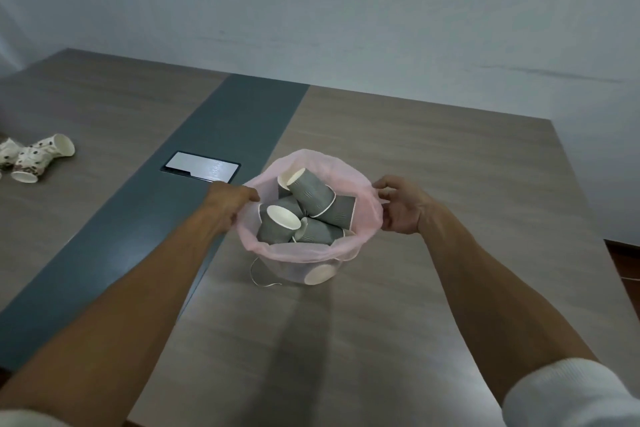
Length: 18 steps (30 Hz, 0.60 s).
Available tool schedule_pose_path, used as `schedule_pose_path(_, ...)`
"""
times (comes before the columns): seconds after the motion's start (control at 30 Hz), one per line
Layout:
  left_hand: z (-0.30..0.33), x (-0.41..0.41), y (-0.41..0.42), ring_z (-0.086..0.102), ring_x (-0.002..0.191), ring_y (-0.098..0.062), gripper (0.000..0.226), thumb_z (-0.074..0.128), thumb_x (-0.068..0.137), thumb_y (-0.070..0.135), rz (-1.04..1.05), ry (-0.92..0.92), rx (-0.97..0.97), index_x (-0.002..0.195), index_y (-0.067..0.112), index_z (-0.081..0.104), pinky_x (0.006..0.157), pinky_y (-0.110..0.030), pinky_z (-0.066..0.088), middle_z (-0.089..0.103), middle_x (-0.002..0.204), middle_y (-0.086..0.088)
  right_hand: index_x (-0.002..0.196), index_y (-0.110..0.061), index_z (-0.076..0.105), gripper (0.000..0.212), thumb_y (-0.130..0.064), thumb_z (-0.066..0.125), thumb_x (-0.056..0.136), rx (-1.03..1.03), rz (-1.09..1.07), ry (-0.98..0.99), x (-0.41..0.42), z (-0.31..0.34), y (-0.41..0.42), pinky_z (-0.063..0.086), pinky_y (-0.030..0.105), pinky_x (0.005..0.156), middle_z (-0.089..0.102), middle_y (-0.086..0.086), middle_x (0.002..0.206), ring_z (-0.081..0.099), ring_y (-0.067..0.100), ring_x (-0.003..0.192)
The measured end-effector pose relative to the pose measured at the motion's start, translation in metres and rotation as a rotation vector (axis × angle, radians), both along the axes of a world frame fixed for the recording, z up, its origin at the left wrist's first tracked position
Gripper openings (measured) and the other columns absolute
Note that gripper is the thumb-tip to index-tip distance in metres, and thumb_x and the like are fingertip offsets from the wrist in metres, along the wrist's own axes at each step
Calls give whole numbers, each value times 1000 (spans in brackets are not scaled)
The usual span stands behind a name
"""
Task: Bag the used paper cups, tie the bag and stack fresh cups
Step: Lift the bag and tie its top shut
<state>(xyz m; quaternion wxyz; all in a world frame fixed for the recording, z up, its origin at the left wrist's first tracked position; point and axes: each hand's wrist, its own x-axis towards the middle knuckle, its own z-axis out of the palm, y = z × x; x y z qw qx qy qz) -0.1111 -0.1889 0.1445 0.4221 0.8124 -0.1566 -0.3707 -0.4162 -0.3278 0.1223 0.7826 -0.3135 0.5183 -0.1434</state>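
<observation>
Both hands are gripping the rim of the pink bag [313,248], which is sitting on the wooden table [433,156]: the left hand [228,201] is pinching its left edge, the right hand [401,206] is curling its fingers round the right edge. Several grey cups [310,196] are lying jumbled inside (one is showing through the plastic below). Spotted cups [38,156] are lying well apart at far left, near an inset panel [201,166].

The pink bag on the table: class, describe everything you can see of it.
The pink bag is thin, translucent plastic, standing on the wooden table with its mouth stretched wide open. The left hand and right hand each grip its rim on opposite sides. Grey paper cups lie jumbled inside; one shows through the wall near the bottom. It is not yet tied.
</observation>
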Motion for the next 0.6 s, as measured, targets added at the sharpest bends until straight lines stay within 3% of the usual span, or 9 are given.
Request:
schedule_pose_path(0.1, 15, 2, -1, 66, 74, -25, 16, 77, 80, 4, -74, 29, -19, 92, 9, 67, 65, -31, 53, 71, 89, -11, 107, -14, 59, 27, -28, 64, 84, -48, 81, 67, -5, 14, -3, 39, 29, 67, 60, 5, 90, 54, 21, 79)
schedule_pose_path(0.2, 33, 2, -8, 63, 78, -25, 19, 70, 84, 0, -73, 92, -164, 82, 18, 63, 72, -35, 52, 69, 94, -12, 97, -10, 62, 17, -4, 64, 82, -298, -43, 364, -16, 31, -17, 48, 33, 67, 60, 12, 95, 56, 25, 78)
schedule_pose_path(0.27, 45, 3, -13, 61, 70, -22, 21, 65, 86, 0, -28, 137, -227, 82, 20, 60, 60, -29, 52, 66, 92, -11, 92, -5, 67, 17, 3, 59, 79, -617, -244, 675, -34, 42, -28, 59, 44, 73, 64, 21, 94, 64, 34, 78)
schedule_pose_path(0.33, 52, 2, -17, 61, 73, -21, 20, 64, 88, 1, 8, 128, -236, 84, 20, 59, 49, -25, 49, 64, 93, -10, 100, -9, 70, 28, 0, 56, 77, -788, -439, 833, -55, 59, -30, 61, 52, 80, 67, 20, 104, 67, 41, 91)
schedule_pose_path(0.4, 56, -6, -20, 61, 78, -26, 21, 70, 88, 2, -5, 16, -216, 82, 17, 57, 40, -23, 45, 62, 92, -13, 103, -14, 67, 33, 0, 57, 75, -812, -568, 862, -75, 73, -28, 61, 52, 77, 66, 15, 109, 66, 40, 96)
schedule_pose_path(0.5, 61, -25, -25, 56, 67, -24, 28, 76, 86, 1, -112, -167, -179, 77, 15, 53, 30, -19, 41, 59, 86, -13, 97, -7, 69, 23, 4, 63, 78, -713, -516, 853, -107, 86, -27, 63, 50, 68, 68, 19, 105, 69, 39, 88)
schedule_pose_path(0.57, 68, -36, -27, 60, 68, -22, 20, 70, 89, -5, -278, -127, -116, 82, 11, 59, 34, -20, 48, 60, 86, -13, 85, -5, 63, 12, 6, 64, 87, -573, -407, 697, -128, 95, -23, 63, 36, 57, 67, 18, 97, 69, 27, 71)
schedule_pose_path(0.6, 73, -39, -28, 62, 70, -20, 15, 65, 92, -7, -363, -76, -74, 88, 8, 62, 38, -21, 52, 62, 88, -13, 81, -6, 59, 18, 8, 62, 91, -507, -384, 636, -138, 98, -21, 60, 28, 49, 64, 15, 88, 66, 20, 58)
